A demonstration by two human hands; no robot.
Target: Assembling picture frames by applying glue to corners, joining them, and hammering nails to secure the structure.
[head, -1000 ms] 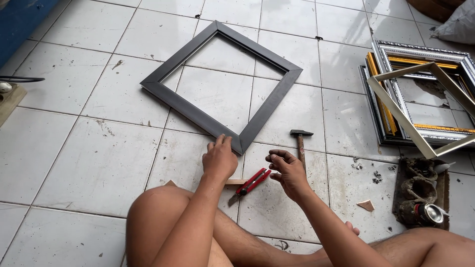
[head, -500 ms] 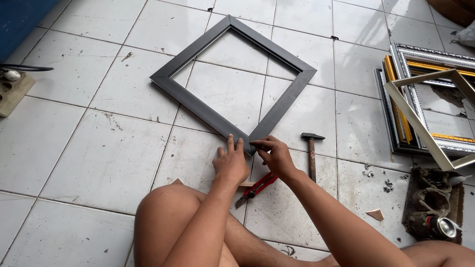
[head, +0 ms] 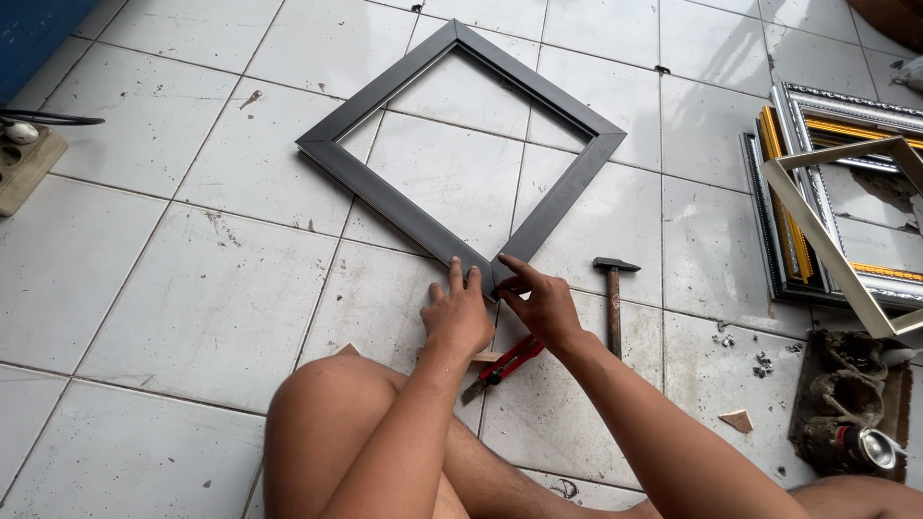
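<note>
A dark grey square picture frame (head: 385,197) lies flat on the white tiled floor, turned like a diamond with one corner toward me. My left hand (head: 458,312) rests on the floor with its fingertips against that near corner from the left. My right hand (head: 538,303) pinches the same corner from the right, thumb and forefinger on the frame's mitre joint. Whether something small sits between those fingers is hidden. Red-handled pliers (head: 502,365) lie on the floor just under my hands. My bare knee is at the bottom of the view.
A hammer (head: 612,293) lies to the right of my hands. A stack of ornate silver and gold frames (head: 827,192) sits at the right edge, with a cluttered dark tray (head: 846,404) below it. A power strip (head: 24,159) is at the far left.
My right hand has moved up from beside the pliers to the frame's near corner. My left hand has slid up to that corner too. The view has shifted slightly.
</note>
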